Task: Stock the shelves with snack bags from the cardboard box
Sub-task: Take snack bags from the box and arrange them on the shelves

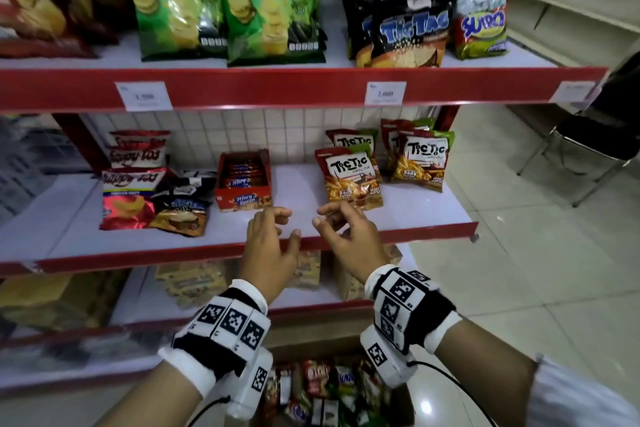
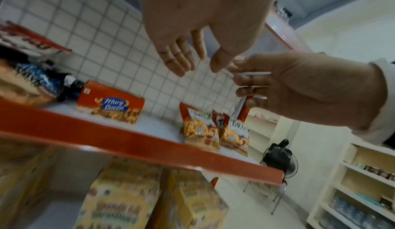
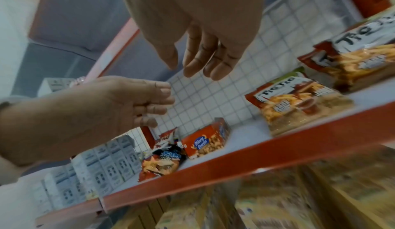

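The middle shelf [image 1: 242,250] is running left to right just beyond both hands. Below the wrists, the cardboard box [image 1: 408,402] is sitting full of snack bags. Just past the right hand [image 1: 349,236], a Tic Tic bag [image 1: 349,177] is standing upright, long axis vertical, print facing the person. The left hand [image 1: 270,246] is hanging beside it, fingers loosely curled; both are holding nothing.

Both forearms extended forward, marker-patterned wristbands on each. Left hand [image 1: 270,246] and right hand [image 1: 349,236] side by side, fingers loosely curled, holding nothing.
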